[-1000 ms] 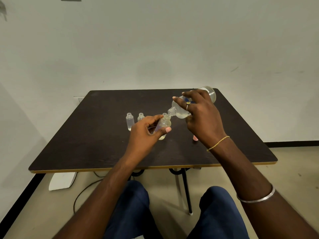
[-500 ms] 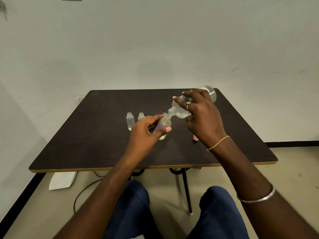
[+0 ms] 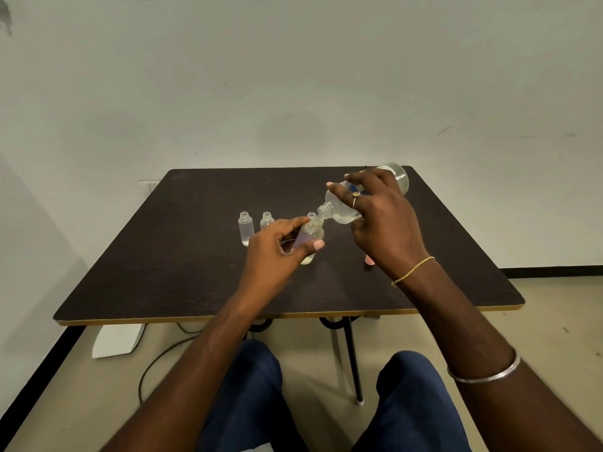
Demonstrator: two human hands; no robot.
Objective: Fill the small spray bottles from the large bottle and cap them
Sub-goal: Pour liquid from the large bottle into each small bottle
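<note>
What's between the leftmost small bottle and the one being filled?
Head view: another uncapped small bottle, standing just behind the left hand.

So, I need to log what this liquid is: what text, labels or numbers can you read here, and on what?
Large bottle, gripped by the right hand: faint print near its base, too small and blurred to read.
Small bottle in the left hand, standing small bottles: no print visible.
Nothing legible anywhere.

I see a bare indoor room, perhaps an office: blank off-white wall point(image 3: 293, 76) across the upper frame, a dark table point(image 3: 195, 256) on thin metal legs point(image 3: 354, 360) at centre, beige floor point(image 3: 561, 321) with black skirting point(image 3: 554, 271), a cable point(image 3: 153, 360) and white box point(image 3: 117, 340) at lower left.
</note>
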